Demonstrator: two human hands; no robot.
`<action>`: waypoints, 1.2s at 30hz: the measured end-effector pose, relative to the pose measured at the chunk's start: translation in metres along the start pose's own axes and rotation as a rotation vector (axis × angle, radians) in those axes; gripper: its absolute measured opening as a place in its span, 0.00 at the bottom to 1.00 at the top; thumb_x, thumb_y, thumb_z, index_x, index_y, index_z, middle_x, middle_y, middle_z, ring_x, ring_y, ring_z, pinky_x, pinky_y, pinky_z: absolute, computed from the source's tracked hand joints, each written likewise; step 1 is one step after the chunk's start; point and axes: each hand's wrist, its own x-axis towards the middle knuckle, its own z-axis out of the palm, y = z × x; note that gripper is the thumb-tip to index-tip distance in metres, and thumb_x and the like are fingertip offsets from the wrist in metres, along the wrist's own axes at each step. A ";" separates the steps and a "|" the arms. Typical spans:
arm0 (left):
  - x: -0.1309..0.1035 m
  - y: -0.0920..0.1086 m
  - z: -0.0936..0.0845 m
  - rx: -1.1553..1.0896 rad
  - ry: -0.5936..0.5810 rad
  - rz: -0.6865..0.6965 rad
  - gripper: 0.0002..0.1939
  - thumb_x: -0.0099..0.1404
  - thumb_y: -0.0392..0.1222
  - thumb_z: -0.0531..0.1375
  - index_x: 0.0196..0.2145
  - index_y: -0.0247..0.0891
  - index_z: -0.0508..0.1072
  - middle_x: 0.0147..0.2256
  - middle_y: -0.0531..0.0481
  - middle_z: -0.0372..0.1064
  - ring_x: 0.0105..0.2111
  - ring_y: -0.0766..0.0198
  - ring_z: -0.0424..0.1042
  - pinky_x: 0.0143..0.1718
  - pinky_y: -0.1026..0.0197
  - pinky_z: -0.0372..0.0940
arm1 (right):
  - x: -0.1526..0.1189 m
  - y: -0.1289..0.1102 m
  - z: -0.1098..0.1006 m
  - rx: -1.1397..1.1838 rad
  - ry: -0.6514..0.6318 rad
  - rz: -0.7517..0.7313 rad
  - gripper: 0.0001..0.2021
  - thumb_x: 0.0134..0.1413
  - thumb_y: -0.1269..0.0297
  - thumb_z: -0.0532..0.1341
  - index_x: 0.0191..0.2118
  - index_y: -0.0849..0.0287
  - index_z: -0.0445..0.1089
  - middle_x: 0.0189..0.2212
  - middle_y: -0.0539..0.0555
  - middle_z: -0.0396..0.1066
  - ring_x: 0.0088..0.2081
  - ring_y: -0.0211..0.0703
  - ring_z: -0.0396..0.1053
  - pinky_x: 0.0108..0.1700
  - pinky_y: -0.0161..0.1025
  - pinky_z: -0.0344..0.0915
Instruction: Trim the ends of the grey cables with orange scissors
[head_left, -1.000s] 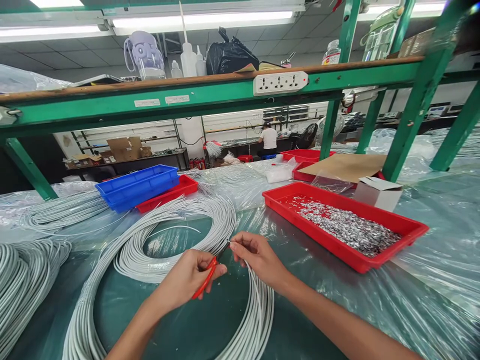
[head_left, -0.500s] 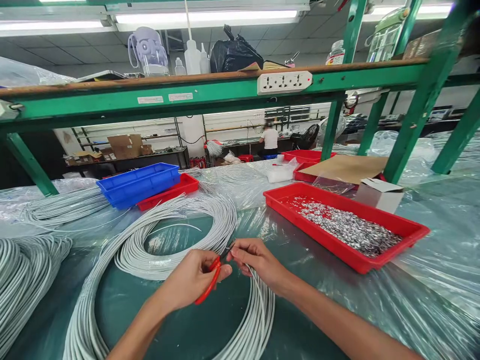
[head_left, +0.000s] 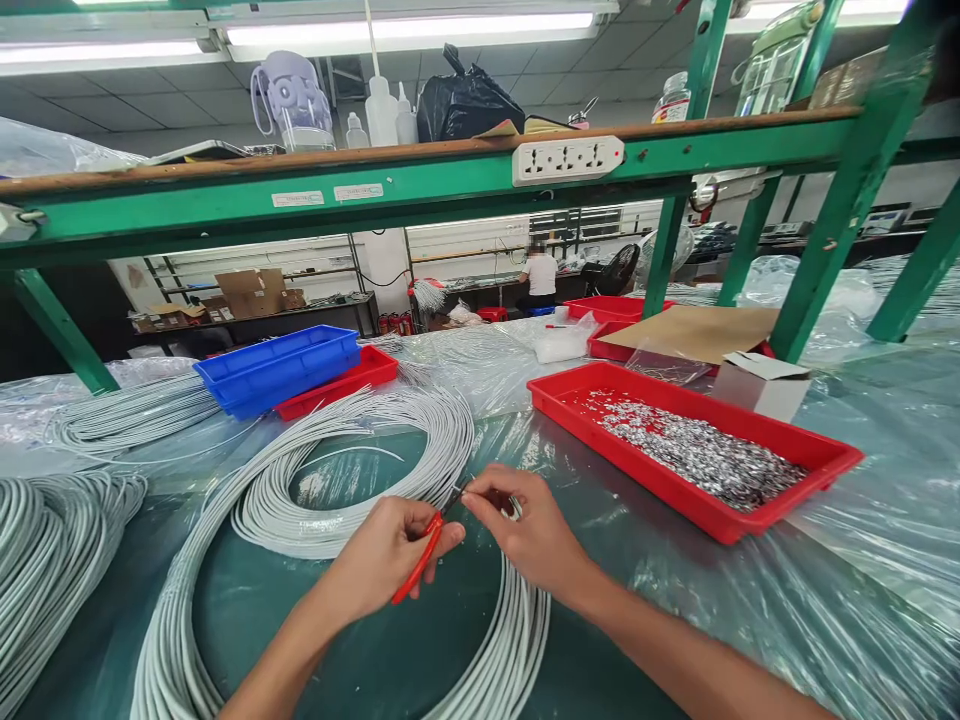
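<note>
Open plastic-covered surface (head_left: 750, 620) at the right, red tray (head_left: 825, 480) blocking beyond, cable coil (head_left: 360, 420) ringing both hands, green shelf (head_left: 450, 180) low overhead

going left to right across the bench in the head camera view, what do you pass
Stacked blue plastic trays → big coil of grey cable → left hand gripping red-handled cutters → right hand → red tray of small metal pieces.

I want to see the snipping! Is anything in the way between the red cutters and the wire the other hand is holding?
Nothing visible. The left hand holds the red-handled cutters, and their tips meet the right hand where its fingers pinch a grey wire end from the coil. No object sits between them.
</note>
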 end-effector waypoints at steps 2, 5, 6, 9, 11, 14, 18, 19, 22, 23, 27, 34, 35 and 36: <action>0.000 0.001 0.001 -0.017 -0.006 -0.002 0.23 0.62 0.57 0.58 0.20 0.36 0.62 0.18 0.52 0.65 0.16 0.70 0.63 0.17 0.69 0.52 | -0.003 -0.003 0.001 -0.130 0.065 -0.098 0.09 0.57 0.67 0.60 0.26 0.61 0.71 0.22 0.49 0.64 0.27 0.37 0.60 0.32 0.36 0.55; 0.001 0.002 0.001 -0.042 -0.002 -0.013 0.23 0.62 0.57 0.58 0.20 0.35 0.63 0.18 0.52 0.65 0.15 0.70 0.63 0.16 0.69 0.51 | -0.004 -0.003 0.001 -0.162 0.073 -0.114 0.09 0.58 0.67 0.59 0.28 0.61 0.71 0.22 0.49 0.64 0.27 0.37 0.59 0.32 0.35 0.55; 0.001 0.002 0.001 -0.047 -0.001 -0.016 0.23 0.62 0.57 0.59 0.20 0.35 0.63 0.18 0.52 0.65 0.15 0.70 0.63 0.16 0.69 0.51 | -0.002 -0.002 0.000 -0.140 0.046 -0.078 0.09 0.59 0.66 0.59 0.28 0.60 0.71 0.22 0.49 0.64 0.26 0.36 0.59 0.31 0.35 0.55; 0.002 0.000 -0.001 -0.047 0.005 -0.021 0.23 0.62 0.57 0.59 0.20 0.36 0.63 0.17 0.53 0.64 0.14 0.71 0.62 0.16 0.69 0.51 | 0.005 0.002 -0.006 -0.038 -0.119 0.064 0.17 0.62 0.59 0.56 0.24 0.61 0.67 0.20 0.48 0.60 0.24 0.35 0.56 0.28 0.35 0.52; 0.003 -0.001 -0.002 -0.040 0.011 -0.022 0.23 0.62 0.56 0.59 0.20 0.36 0.63 0.17 0.54 0.64 0.14 0.71 0.62 0.17 0.69 0.52 | 0.009 0.004 -0.010 0.043 -0.224 0.136 0.21 0.63 0.54 0.54 0.21 0.61 0.65 0.18 0.48 0.58 0.23 0.35 0.54 0.28 0.35 0.51; 0.003 -0.002 -0.003 -0.031 0.001 -0.024 0.23 0.61 0.56 0.60 0.20 0.36 0.62 0.17 0.54 0.64 0.14 0.71 0.61 0.17 0.69 0.52 | 0.011 0.004 -0.012 0.168 -0.265 0.213 0.22 0.60 0.51 0.56 0.22 0.61 0.66 0.18 0.48 0.59 0.23 0.35 0.56 0.29 0.35 0.52; 0.001 -0.002 -0.004 -0.041 -0.020 -0.015 0.23 0.61 0.57 0.59 0.20 0.36 0.62 0.17 0.54 0.64 0.14 0.70 0.62 0.17 0.68 0.53 | 0.010 0.002 -0.010 0.243 -0.228 0.244 0.20 0.57 0.51 0.60 0.23 0.62 0.70 0.20 0.49 0.63 0.26 0.36 0.58 0.31 0.34 0.55; 0.001 -0.001 -0.004 -0.043 -0.024 -0.011 0.23 0.61 0.57 0.59 0.20 0.36 0.62 0.17 0.53 0.64 0.15 0.70 0.62 0.17 0.68 0.53 | 0.010 0.002 -0.009 0.244 -0.224 0.240 0.19 0.56 0.50 0.61 0.24 0.62 0.71 0.20 0.49 0.63 0.26 0.36 0.59 0.31 0.34 0.56; 0.000 -0.001 -0.005 -0.035 -0.042 -0.020 0.24 0.62 0.58 0.58 0.20 0.36 0.63 0.18 0.53 0.65 0.15 0.70 0.63 0.17 0.68 0.54 | 0.010 0.006 -0.009 0.222 -0.219 0.223 0.19 0.54 0.48 0.62 0.27 0.62 0.74 0.20 0.49 0.64 0.25 0.37 0.60 0.30 0.35 0.58; 0.000 -0.001 -0.005 -0.030 -0.046 -0.030 0.24 0.62 0.59 0.58 0.21 0.36 0.64 0.18 0.53 0.65 0.15 0.69 0.64 0.17 0.69 0.54 | 0.010 0.008 -0.008 0.202 -0.210 0.218 0.19 0.53 0.49 0.62 0.28 0.62 0.75 0.20 0.49 0.64 0.25 0.37 0.61 0.30 0.35 0.58; 0.001 -0.002 -0.005 -0.012 -0.058 -0.036 0.24 0.62 0.58 0.58 0.21 0.36 0.64 0.18 0.53 0.66 0.15 0.70 0.64 0.16 0.69 0.53 | 0.007 0.011 -0.008 0.087 -0.147 0.179 0.15 0.55 0.54 0.61 0.28 0.62 0.75 0.23 0.52 0.70 0.27 0.39 0.65 0.32 0.36 0.61; 0.002 -0.004 -0.007 0.018 -0.067 -0.025 0.24 0.62 0.58 0.58 0.19 0.36 0.63 0.17 0.53 0.65 0.14 0.70 0.64 0.17 0.69 0.55 | 0.003 0.009 -0.005 0.007 -0.083 0.120 0.12 0.56 0.60 0.60 0.27 0.61 0.73 0.23 0.51 0.69 0.27 0.38 0.63 0.32 0.36 0.60; 0.002 -0.004 -0.007 0.021 -0.067 -0.027 0.25 0.62 0.58 0.58 0.19 0.36 0.62 0.17 0.53 0.65 0.14 0.70 0.63 0.17 0.69 0.55 | 0.003 0.009 -0.004 0.003 -0.072 0.117 0.11 0.56 0.61 0.60 0.26 0.61 0.72 0.23 0.51 0.69 0.27 0.37 0.63 0.31 0.36 0.59; 0.002 -0.004 -0.006 0.025 -0.066 -0.029 0.25 0.62 0.58 0.58 0.19 0.37 0.62 0.17 0.53 0.66 0.14 0.70 0.63 0.17 0.68 0.55 | 0.003 0.010 -0.004 0.000 -0.062 0.118 0.11 0.55 0.61 0.61 0.26 0.62 0.72 0.22 0.50 0.68 0.26 0.37 0.62 0.31 0.36 0.59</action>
